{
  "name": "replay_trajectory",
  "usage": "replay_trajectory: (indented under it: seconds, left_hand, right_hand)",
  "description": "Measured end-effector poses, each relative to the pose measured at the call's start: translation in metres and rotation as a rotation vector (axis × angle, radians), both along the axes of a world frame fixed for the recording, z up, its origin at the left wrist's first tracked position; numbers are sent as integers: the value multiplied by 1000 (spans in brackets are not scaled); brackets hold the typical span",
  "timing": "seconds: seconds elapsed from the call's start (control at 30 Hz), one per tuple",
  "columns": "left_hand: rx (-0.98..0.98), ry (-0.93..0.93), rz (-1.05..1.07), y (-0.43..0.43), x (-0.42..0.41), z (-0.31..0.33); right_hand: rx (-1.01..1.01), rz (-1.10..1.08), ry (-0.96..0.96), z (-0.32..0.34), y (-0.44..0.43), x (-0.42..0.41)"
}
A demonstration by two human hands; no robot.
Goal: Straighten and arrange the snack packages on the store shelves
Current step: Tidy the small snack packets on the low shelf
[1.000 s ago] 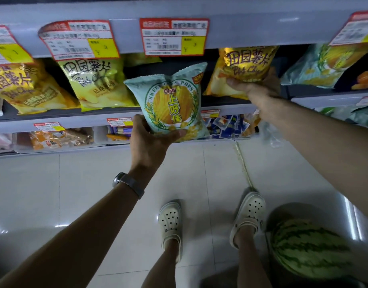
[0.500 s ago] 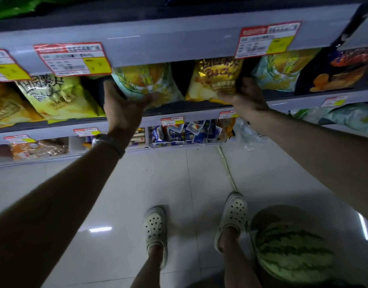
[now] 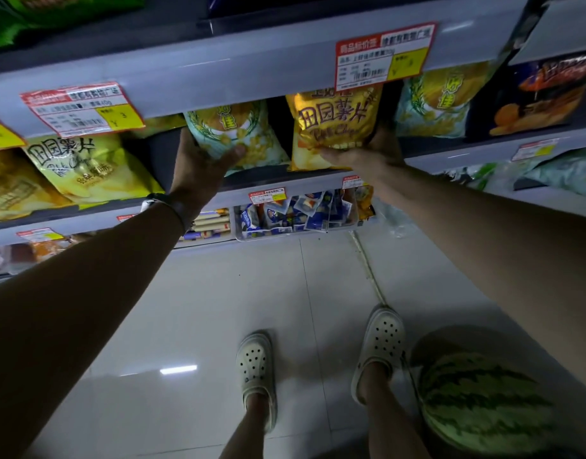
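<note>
two hands gripped bags on the middle shelf (image 3: 285,182), centre of the frame: the left hand (image 3: 202,160) closed around the lower edge of a pale blue corn snack bag (image 3: 238,130), the right hand (image 3: 367,154) clasping the bottom of a golden potato chip bag (image 3: 334,124) just beside it. lower right, a watermelon (image 3: 483,402) sat on the floor near white clogs (image 3: 381,342).

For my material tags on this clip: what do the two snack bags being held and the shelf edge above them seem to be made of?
Pale blue bag in the left hand: likely thin plastic film, glossy and crinkled. Golden chip bag in the right hand: probably metallised film, with bright sheen and puffed creases. Shelf edge: smooth grey, painted metal or plastic; cannot tell which.
</note>
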State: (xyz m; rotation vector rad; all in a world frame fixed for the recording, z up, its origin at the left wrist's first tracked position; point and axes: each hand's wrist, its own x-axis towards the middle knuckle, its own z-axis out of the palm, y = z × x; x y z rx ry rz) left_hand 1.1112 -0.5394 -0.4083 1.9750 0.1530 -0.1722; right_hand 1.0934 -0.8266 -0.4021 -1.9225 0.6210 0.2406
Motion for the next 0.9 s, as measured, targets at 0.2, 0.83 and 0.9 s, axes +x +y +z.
replay_trajectory:
  seconds: [0.2, 0.83, 0.9]
  left_hand:
    - [45, 75, 12, -13, -2, 2]
    - [525, -54, -240, -164, -61, 50]
    - [529, -52, -315, -199, -61, 49]
  right_hand:
    - [56, 82, -94, 8, -23, -25]
    - [81, 15, -136, 32, -155, -105]
    - [57, -4, -143, 32, -179, -112]
